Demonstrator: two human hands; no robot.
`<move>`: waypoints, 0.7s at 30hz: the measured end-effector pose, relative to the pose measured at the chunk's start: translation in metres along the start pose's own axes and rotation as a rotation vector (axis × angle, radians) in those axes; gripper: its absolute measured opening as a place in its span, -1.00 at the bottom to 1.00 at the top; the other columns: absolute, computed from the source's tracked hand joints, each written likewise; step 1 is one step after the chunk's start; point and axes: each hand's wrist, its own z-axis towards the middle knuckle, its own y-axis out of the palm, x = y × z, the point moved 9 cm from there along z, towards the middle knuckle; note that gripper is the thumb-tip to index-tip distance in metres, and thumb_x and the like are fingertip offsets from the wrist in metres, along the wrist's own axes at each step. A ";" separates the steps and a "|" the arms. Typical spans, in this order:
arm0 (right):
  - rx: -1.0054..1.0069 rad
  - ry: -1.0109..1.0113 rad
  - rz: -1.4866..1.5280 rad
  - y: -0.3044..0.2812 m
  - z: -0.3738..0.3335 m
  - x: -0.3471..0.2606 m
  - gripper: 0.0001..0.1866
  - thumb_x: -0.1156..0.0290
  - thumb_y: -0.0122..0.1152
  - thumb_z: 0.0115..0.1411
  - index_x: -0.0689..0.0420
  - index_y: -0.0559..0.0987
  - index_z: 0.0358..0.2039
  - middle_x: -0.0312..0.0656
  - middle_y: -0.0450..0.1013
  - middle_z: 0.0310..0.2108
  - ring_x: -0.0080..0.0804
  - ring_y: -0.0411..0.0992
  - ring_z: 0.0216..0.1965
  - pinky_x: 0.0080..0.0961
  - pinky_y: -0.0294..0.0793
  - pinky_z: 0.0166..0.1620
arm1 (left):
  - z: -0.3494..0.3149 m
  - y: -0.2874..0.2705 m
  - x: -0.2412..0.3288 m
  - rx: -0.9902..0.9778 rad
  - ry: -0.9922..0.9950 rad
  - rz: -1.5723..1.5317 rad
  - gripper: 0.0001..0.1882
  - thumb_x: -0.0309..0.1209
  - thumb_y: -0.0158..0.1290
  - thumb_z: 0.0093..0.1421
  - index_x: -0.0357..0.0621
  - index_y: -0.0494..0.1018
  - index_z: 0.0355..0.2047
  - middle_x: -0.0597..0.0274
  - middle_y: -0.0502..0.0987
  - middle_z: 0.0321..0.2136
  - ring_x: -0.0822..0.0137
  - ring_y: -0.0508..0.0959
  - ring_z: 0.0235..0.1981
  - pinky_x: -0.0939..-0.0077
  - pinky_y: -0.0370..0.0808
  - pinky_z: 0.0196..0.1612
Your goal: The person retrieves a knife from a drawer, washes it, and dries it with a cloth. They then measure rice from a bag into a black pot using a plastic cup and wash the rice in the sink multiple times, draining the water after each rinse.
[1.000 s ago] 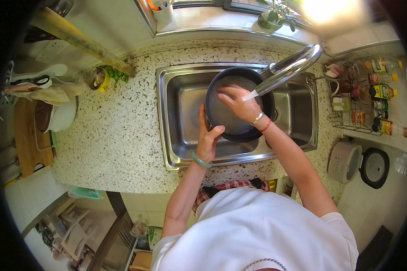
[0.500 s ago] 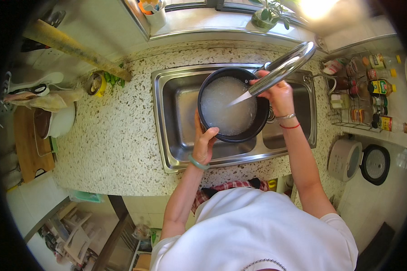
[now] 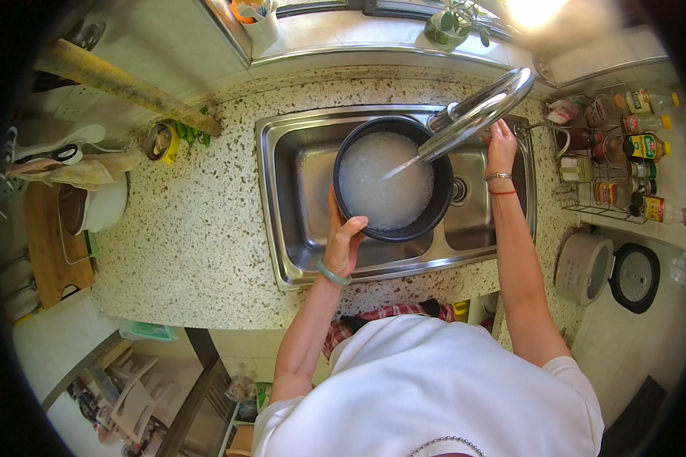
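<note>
A dark round pot (image 3: pixel 443 206) is held over the steel sink (image 3: pixel 290 263), with cloudy whitish water (image 3: pixel 381 186) in it. My left hand (image 3: pixel 344 242), a green bangle at its wrist, grips the pot's near-left wall, thumb on the rim and the other fingers underneath, mostly hidden. From the curved chrome tap (image 3: pixel 480 114) a thin stream runs into the pot. My right hand (image 3: pixel 500 148) is just right of the tap, away from the pot. Its fingers point forward, loosely stretched, with nothing visible in them; whether they touch the tap is unclear.
Right of the sink stands a wire rack (image 3: pixel 598 209) of bottles and jars, with an open-lidded rice cooker (image 3: pixel 583 266) nearer me. At left are a yellow cup (image 3: pixel 161 142), green peppers (image 3: pixel 194 135) and a wooden board (image 3: pixel 49 247). A potted plant (image 3: pixel 446 32) sits on the sill.
My right hand has left the pot's far-right side and moved right, beyond the tap. The water stream has become thinner. My left hand still holds the pot in nearly the same place.
</note>
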 end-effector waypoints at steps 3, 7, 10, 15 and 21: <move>-0.008 -0.046 -0.010 -0.001 -0.004 -0.008 -0.72 0.42 0.09 0.27 0.17 0.57 -0.03 -0.41 0.53 -0.17 -0.65 0.41 -0.23 -0.66 0.36 -0.26 | -0.002 -0.001 -0.003 -0.010 0.000 0.001 -0.08 -0.40 0.07 0.00 0.12 -0.11 0.35 0.15 0.23 0.13 0.26 0.37 0.07 0.38 0.48 0.03; -0.068 -0.322 -0.282 0.007 -0.043 -0.055 -0.80 0.41 0.16 0.23 0.15 0.64 -0.18 -0.32 0.55 -0.24 -0.54 0.41 -0.23 -0.58 0.37 -0.20 | -0.011 -0.009 -0.005 -0.017 -0.019 0.012 -0.11 -0.40 0.06 0.00 0.11 -0.07 0.34 0.16 0.22 0.14 0.25 0.36 0.08 0.35 0.44 0.07; -0.303 -0.404 -0.363 0.040 -0.094 -0.071 -0.87 0.41 0.21 0.19 0.15 0.68 -0.33 -0.26 0.58 -0.37 -0.52 0.44 -0.25 -0.61 0.39 -0.16 | -0.021 -0.015 -0.003 0.018 -0.007 -0.001 -0.14 -0.42 0.06 0.02 0.10 -0.03 0.34 0.19 0.25 0.12 0.26 0.36 0.07 0.33 0.41 0.08; -0.822 0.335 0.380 0.097 -0.166 -0.069 -0.84 0.48 0.18 0.19 0.17 0.65 -0.23 -0.26 0.58 -0.25 -0.53 0.51 -0.20 -0.55 0.48 -0.12 | -0.044 -0.036 -0.005 0.102 -0.030 0.023 -0.25 -0.44 0.03 0.03 0.06 0.08 0.27 0.18 0.29 0.10 0.22 0.36 0.08 0.21 0.41 0.09; -0.633 -0.502 -0.249 0.098 -0.193 -0.083 -0.87 0.53 0.20 0.13 0.18 0.62 -0.29 -0.10 0.54 -0.32 -0.30 0.53 -0.35 -0.54 0.49 -0.27 | -0.067 -0.049 -0.011 0.107 -0.013 -0.038 -0.35 -0.47 0.01 0.05 -0.01 0.19 0.21 0.16 0.33 0.10 0.19 0.36 0.11 0.17 0.36 0.15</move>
